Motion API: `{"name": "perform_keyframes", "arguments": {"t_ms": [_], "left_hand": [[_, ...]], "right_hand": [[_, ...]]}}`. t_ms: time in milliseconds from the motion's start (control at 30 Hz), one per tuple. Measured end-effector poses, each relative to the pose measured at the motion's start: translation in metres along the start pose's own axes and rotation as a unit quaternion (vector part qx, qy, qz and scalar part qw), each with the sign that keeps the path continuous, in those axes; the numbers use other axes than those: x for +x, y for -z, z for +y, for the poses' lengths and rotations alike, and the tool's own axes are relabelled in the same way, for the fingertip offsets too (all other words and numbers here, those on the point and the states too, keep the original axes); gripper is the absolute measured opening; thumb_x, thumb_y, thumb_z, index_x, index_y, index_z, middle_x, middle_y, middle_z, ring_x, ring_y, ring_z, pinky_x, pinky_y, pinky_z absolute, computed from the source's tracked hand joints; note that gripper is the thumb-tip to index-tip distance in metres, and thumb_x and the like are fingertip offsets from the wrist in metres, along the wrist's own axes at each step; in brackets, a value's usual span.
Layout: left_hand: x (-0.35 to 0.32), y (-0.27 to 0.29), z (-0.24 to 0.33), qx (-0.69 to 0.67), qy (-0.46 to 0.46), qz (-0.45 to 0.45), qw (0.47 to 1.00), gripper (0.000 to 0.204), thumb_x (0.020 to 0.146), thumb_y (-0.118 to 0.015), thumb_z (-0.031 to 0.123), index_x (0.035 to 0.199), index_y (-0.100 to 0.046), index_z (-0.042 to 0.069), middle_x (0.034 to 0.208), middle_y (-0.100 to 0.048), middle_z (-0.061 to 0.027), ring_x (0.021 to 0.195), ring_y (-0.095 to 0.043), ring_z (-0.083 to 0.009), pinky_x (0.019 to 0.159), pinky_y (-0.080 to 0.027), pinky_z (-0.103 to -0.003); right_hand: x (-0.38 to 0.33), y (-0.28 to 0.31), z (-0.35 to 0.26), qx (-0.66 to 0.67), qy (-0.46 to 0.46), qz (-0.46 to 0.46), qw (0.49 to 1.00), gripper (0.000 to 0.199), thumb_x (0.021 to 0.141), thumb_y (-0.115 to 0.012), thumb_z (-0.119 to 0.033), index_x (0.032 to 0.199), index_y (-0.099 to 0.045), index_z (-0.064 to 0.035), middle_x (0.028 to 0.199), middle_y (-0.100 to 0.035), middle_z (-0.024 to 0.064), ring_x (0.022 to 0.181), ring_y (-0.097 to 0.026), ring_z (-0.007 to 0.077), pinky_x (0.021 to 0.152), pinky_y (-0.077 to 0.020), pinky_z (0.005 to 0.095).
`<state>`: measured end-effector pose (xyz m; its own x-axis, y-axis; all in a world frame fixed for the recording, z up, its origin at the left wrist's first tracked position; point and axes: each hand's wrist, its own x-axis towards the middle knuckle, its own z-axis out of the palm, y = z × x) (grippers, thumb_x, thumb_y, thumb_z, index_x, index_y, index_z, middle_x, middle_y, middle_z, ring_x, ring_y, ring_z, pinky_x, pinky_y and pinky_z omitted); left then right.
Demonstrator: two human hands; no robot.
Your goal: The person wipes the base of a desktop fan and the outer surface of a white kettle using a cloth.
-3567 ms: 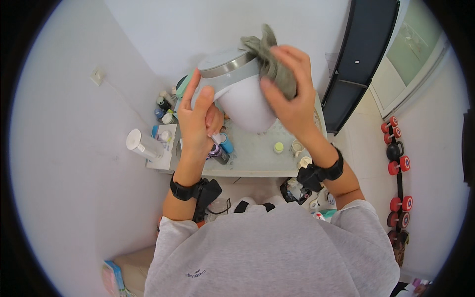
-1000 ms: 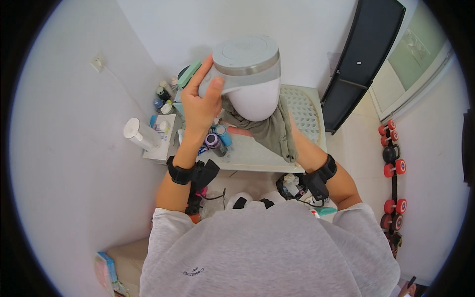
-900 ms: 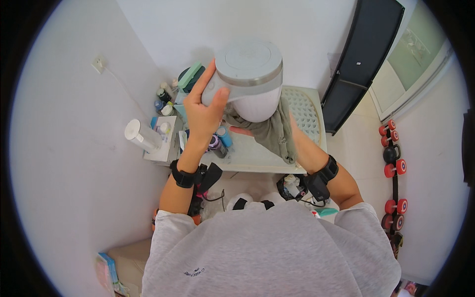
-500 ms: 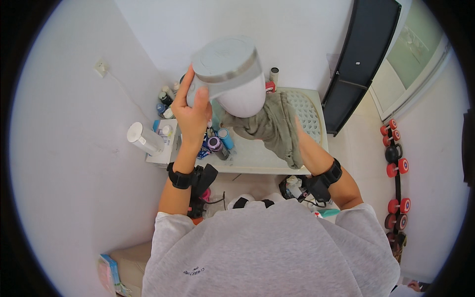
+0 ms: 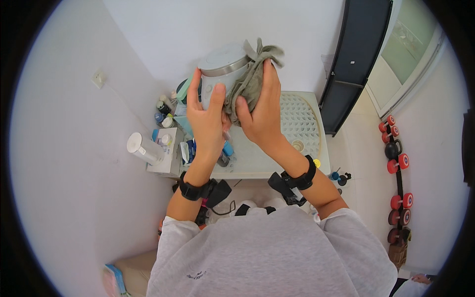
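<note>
A white rounded appliance with a silver band and a pale grey flat top [image 5: 224, 56] is held up above the table, tilted. My left hand [image 5: 206, 115] grips its near left side, the thumb on the white body near some small buttons. On the appliance's right side lies a crumpled olive-green cloth [image 5: 251, 85]. My right hand [image 5: 263, 111] has its fingers wrapped round that cloth and presses it against the body. The appliance's underside is hidden by my hands and the cloth.
Below is a pale table [image 5: 252, 166] with a patterned mat [image 5: 301, 116] at its right. Several bottles [image 5: 163, 108] crowd its left end, near a white jug [image 5: 143, 147] on a box. A tall dark cabinet [image 5: 346, 81] stands at the right, then dumbbells [image 5: 399, 163] by the wall.
The appliance has tilted and turned in my left hand, showing its buttons. My right hand has come from beneath it to its right side, bringing the cloth up with it.
</note>
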<state>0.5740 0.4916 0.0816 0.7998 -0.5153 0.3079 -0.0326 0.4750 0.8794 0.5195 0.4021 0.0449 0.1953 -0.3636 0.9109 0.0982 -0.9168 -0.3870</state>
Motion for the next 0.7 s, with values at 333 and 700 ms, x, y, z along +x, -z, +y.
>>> {"name": "perform_keyframes", "arguments": {"t_ms": [333, 700], "left_hand": [[-0.011, 0.014, 0.011, 0.023, -0.044, -0.115, 0.992, 0.059, 0.080, -0.058, 0.007, 0.130, -0.028, 0.001, 0.050, -0.049, -0.0003, 0.035, -0.034, -0.0028, 0.033, -0.024, -0.019], [0.016, 0.026, -0.016, -0.145, 0.004, -0.162, 0.976, 0.050, 0.083, -0.056, 0.016, 0.127, -0.036, 0.003, 0.049, -0.041, 0.0046, 0.035, -0.029, -0.0019, 0.033, -0.021, -0.020]], "right_hand": [[0.013, 0.001, 0.071, 0.539, -0.419, -0.114, 0.722, 0.044, 0.089, -0.036, -0.025, 0.121, -0.035, 0.0040, 0.121, -0.043, 0.0185, 0.105, -0.046, 0.0296, 0.090, -0.0356, 0.0414], [-0.045, -0.003, 0.035, 0.693, -0.422, -0.282, 0.511, 0.035, 0.089, -0.038, -0.022, 0.116, -0.039, 0.0002, 0.114, -0.047, 0.0132, 0.097, -0.050, 0.0241, 0.081, -0.0421, 0.0375]]}}
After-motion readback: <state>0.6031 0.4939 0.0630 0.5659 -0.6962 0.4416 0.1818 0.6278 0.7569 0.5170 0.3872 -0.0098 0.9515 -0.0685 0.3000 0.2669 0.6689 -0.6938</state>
